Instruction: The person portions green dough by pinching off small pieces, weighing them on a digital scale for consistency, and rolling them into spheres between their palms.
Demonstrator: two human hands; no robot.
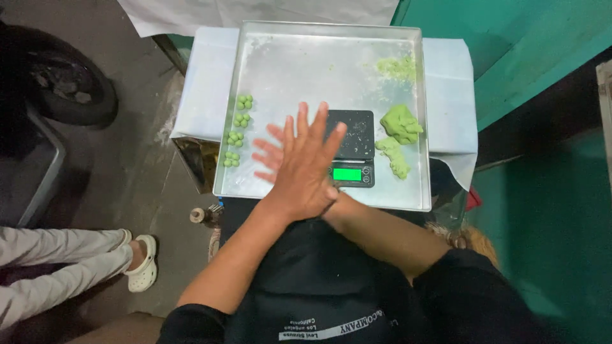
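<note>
My left hand (306, 169) lies flat, fingers spread, on top of my right hand (268, 155), palm against palm, over the front of a metal tray (319, 28). Only the blurred right fingers stick out to the left. Anything between the palms is hidden. Just right of the hands sits a small black digital scale (354, 137) with a lit green display. A lump of green dough (400, 123) and a smaller torn piece (395, 156) lie right of the scale. Several small green dough balls (237, 130) sit in clusters along the tray's left side.
Green crumbs (396, 65) are scattered at the tray's far right. The tray rests on a stand covered with white sheet (452, 95). Another person's legs and a white clog (141, 264) are at the lower left. A tyre (64, 83) is at left, a green wall (542, 51) at right.
</note>
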